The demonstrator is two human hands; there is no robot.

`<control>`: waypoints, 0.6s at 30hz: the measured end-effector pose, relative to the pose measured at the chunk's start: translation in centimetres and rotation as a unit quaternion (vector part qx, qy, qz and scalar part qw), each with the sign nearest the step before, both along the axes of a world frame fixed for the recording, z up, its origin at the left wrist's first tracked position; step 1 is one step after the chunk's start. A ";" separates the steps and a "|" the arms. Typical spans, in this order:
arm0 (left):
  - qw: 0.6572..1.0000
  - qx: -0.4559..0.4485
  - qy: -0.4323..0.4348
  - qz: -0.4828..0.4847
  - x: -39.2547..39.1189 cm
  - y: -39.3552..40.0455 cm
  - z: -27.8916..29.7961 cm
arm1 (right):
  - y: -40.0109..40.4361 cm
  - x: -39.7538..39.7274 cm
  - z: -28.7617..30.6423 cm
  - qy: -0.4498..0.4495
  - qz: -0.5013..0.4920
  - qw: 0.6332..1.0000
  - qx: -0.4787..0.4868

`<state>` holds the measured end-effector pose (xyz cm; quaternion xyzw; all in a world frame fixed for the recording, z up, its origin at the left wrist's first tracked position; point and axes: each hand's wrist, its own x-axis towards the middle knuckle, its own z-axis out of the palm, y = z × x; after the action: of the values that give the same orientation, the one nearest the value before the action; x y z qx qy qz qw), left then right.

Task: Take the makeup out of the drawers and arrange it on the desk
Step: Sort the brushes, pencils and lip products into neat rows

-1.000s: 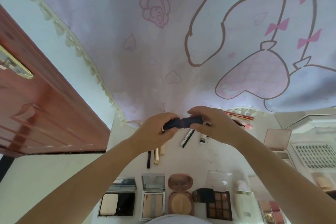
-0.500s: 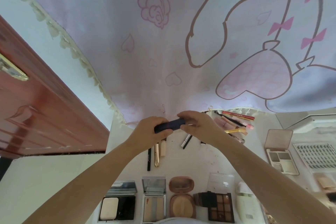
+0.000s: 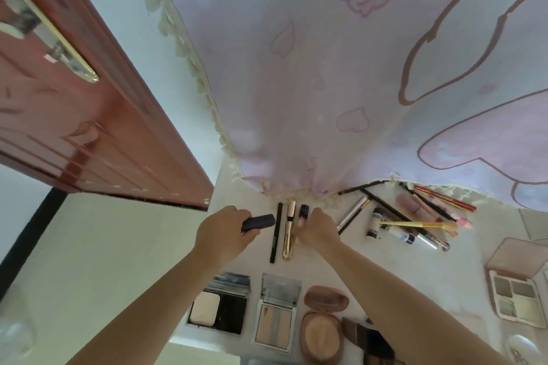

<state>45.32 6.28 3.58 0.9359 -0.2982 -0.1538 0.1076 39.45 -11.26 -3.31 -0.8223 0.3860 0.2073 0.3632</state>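
Left hand: the left hand [image 3: 225, 231] is seen at frame centre, forearm reaching up from the lower left; fingers are curled round a dark tube [image 3: 258, 222], which is held just above the bench [image 3: 462, 272].
Right hand: the right hand [image 3: 318, 230] is set right of centre, fingers curled down onto a small pale tube [image 3: 302, 215]; whether it is gripped cannot be told.
Row: a black pencil [image 3: 275, 234] and a glossy gold tube [image 3: 289, 230] are laid side by side between the hands, lengthwise.
Shapes: hinged compacts [image 3: 277, 312], square and oval, are lined open along the lower edge; a loose pile of pencils [image 3: 415, 216] is spread at centre right.
Edges: a fringed pink curtain [image 3: 326, 83] is draped over the bench's far edge; a red-brown door [image 3: 74, 98] fills the upper left.
Room: bare white bench is seen between pile and compacts.
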 end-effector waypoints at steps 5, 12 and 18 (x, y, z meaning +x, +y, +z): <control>0.998 0.050 -0.017 -0.025 -0.1 0.6 0.0 | -0.8 0.5 -0.1 0.024 0.025 0.999 -0.022; 0.990 0.063 -0.005 -0.124 0.5 -2.7 0.2 | -3.7 -3.0 2.4 -0.059 -0.030 0.998 -0.013; 0.971 0.055 -0.011 -0.232 -0.8 -10.4 2.0 | -8.4 -9.7 5.8 -0.235 -0.149 0.958 -0.061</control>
<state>44.48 -4.17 5.56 0.8471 -0.4996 -0.1806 0.0137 29.77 -19.66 2.47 -0.8016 0.4197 -0.0724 0.4195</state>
